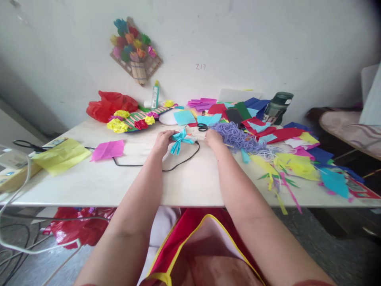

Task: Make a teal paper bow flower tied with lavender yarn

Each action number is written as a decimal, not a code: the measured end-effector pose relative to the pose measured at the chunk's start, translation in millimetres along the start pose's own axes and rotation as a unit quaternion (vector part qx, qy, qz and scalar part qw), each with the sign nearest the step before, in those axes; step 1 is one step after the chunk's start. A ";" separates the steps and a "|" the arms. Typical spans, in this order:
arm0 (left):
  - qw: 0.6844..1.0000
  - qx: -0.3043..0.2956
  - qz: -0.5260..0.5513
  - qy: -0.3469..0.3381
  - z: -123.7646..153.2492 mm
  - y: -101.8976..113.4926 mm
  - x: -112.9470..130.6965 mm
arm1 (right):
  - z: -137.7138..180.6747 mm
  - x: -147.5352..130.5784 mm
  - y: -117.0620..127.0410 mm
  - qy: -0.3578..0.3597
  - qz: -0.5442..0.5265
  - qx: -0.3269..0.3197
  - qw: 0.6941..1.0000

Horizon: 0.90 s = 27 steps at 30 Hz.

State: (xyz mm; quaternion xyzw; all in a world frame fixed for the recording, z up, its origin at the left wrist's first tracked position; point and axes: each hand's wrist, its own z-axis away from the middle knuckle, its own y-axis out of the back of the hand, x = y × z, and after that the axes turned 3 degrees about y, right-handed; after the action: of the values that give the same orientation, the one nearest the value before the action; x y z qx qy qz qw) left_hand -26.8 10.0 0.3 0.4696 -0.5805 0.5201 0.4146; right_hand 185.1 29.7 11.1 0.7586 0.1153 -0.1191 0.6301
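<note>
Near the middle of the table, my left hand (pixel 164 142) is closed at the edge of a blue paper bow (pixel 181 140), whose folded strips hang down. Just right of the bow lies the white end of a corded device (pixel 193 139), mostly hidden, with a black cord running from it. My right hand (pixel 213 139) rests with curled fingers beside the heap of purple yarn (pixel 233 135); whatever it may hold is hidden. Black-handled scissors (pixel 203 127) lie just beyond it.
Coloured paper pieces and a dark bottle (pixel 278 108) crowd the right side. A decorated green panel with paper flowers (pixel 139 119), red paper (pixel 111 105) and a glue tube (pixel 155 95) stand behind. Pink paper (pixel 107 150), yellow paper (pixel 62 156) and a power strip (pixel 20 176) lie left.
</note>
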 end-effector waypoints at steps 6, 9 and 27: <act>1.000 0.007 0.001 0.012 -2.2 3.5 -2.1 | -6.3 7.0 6.9 0.081 -0.188 0.127 0.971; 1.000 0.009 0.000 0.013 -1.0 3.2 -1.1 | -5.9 5.5 7.1 0.160 -0.288 0.111 0.938; 0.998 0.041 -0.022 0.042 -1.0 5.2 3.4 | 5.0 -3.6 15.4 0.228 -0.299 0.011 0.927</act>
State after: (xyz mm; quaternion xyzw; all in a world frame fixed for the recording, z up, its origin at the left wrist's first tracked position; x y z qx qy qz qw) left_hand -32.6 10.7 2.6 0.4765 -0.5308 0.5532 0.4303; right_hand 186.5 21.9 25.7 0.7026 0.4759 -0.1265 0.5138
